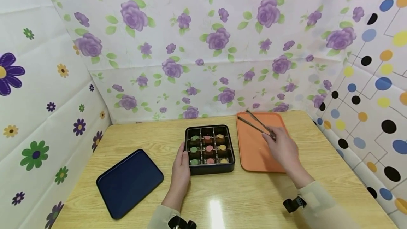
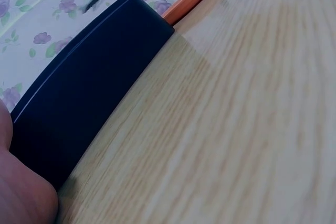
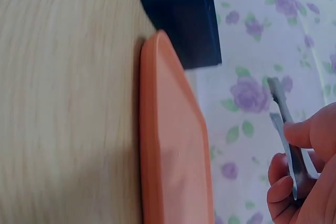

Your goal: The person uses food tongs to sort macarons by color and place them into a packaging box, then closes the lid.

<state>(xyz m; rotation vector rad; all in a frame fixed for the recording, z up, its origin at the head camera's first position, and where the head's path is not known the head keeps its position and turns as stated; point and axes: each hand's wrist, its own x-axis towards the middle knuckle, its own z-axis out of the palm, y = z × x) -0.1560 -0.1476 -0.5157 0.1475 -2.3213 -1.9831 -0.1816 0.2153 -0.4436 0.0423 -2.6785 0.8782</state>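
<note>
A black compartment box (image 1: 210, 148) stands mid-table with several small green, pink and orange round pieces in its cells. My left hand (image 1: 182, 165) rests flat against the box's left wall, fingers straight; the left wrist view shows the dark wall (image 2: 89, 87) close up. My right hand (image 1: 281, 147) hovers over the orange tray (image 1: 254, 147) and grips metal tongs (image 1: 257, 124), whose tips point to the tray's far left corner. In the right wrist view the fingers (image 3: 299, 182) pinch the tongs (image 3: 286, 129) beside the tray's edge (image 3: 173, 145).
A dark blue tray (image 1: 130, 181) lies at the front left of the wooden table (image 1: 222, 200). Floral and dotted sheets wall in the table on three sides.
</note>
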